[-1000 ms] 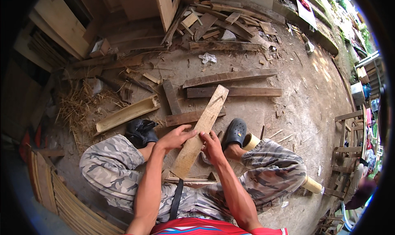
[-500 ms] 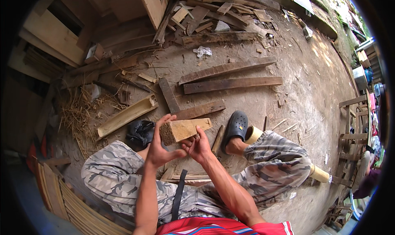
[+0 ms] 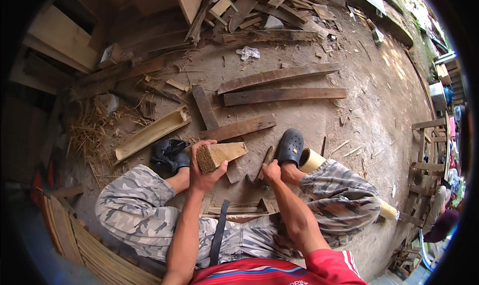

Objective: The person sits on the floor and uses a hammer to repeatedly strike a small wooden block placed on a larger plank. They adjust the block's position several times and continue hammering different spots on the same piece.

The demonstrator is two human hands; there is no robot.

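My left hand (image 3: 208,173) is wrapped round a thick, tapered wooden block (image 3: 227,154), its rough end grain facing me and its narrower end pointing right. My right hand (image 3: 271,171) is down by the ground beside the right clog (image 3: 290,146), fingers closed at a slim wooden handle (image 3: 268,157). A dark, hooked piece shows near the handle's lower end; its kind is unclear. Beyond the block lies a short reddish-brown board (image 3: 239,128). The dark left clog (image 3: 171,155) is left of my left hand.
Two long planks (image 3: 284,96) lie ahead on the dirt. A split bamboo length (image 3: 152,134) and straw (image 3: 92,130) are at the left. Scrap wood (image 3: 269,15) is heaped at the back. A bamboo tube (image 3: 312,160) stands by my right foot. A wooden frame (image 3: 428,165) is at far right.
My right hand has let go of the block and moved right and down to the slim wooden handle. My left hand now holds the block alone, slightly further left.
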